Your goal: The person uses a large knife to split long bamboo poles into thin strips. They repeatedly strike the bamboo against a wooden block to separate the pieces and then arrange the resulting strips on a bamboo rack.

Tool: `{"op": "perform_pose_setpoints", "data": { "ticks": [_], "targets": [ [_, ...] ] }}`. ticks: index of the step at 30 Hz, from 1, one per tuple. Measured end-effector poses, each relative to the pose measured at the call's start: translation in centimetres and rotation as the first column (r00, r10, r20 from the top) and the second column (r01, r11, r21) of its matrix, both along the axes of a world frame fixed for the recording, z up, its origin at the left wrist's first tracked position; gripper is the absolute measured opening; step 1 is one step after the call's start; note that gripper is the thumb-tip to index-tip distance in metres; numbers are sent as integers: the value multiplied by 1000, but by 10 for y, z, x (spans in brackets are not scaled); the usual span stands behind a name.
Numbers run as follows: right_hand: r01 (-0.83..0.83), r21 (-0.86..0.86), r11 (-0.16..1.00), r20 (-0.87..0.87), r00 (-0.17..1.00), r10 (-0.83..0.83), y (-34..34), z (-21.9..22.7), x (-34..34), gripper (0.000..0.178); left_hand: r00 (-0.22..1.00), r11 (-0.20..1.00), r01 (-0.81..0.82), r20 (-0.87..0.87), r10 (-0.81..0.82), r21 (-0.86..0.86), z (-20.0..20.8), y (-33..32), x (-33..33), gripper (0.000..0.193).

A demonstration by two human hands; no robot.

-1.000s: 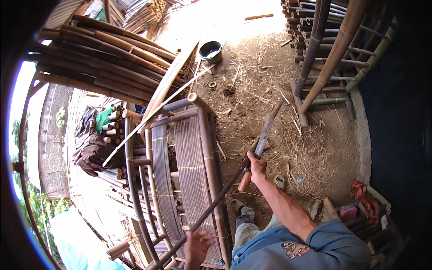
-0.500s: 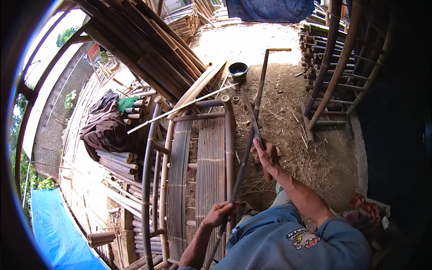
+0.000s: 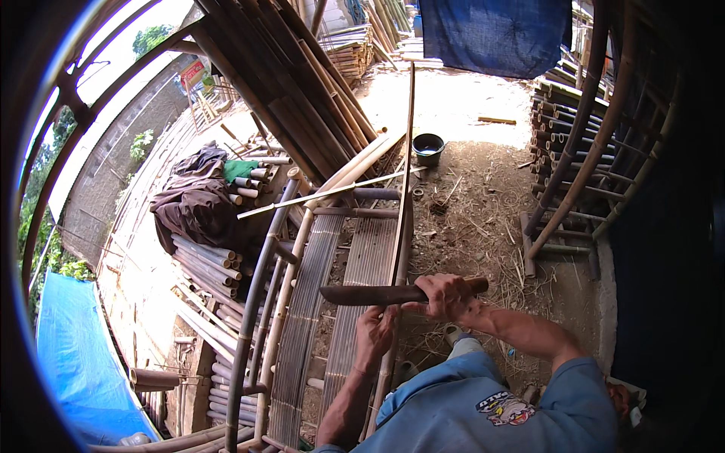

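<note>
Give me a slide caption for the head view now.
Right hand grips a broad knife across a long, thin strip, left hand close by.

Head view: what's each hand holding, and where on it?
Right hand: long knife, by its handle. Left hand: apparently the long strip, near the blade.

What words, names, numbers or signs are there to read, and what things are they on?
Blue T-shirt: a few pale letters stand over a cartoon-like print; I won't copy them out.
Red sign, upper left: it seems to have lettering, but it is too small and blurred to read.
Machete in the right hand: no writing that I can make out.
</note>
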State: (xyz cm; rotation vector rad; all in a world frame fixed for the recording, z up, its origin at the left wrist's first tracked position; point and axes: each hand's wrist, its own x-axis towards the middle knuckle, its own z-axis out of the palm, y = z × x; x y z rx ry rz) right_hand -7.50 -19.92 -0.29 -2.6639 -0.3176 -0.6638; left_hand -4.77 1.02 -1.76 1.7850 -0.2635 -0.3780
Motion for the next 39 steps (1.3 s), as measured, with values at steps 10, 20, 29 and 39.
{"op": "perform_pose_setpoints", "data": {
  "ticks": [10,20,29,39],
  "targets": [
    [-17,129,992,-111,993,32,-88,6,70,62,990,972,-119,98,101,204,23,-57,-4,21],
    [334,252,908,-458,868,-192,-221,5,122,66,991,950,-46,131,6,307,40,-103,-44,11],
    [379,267,886,-430,869,-243,-294,-2,119,68,961,908,27,238,-139,418,40,-97,-66,25],
    [384,42,922,-187,910,-370,-351,0,131,62,968,928,58,206,-142,367,44,-75,-68,13]
  ]
}}
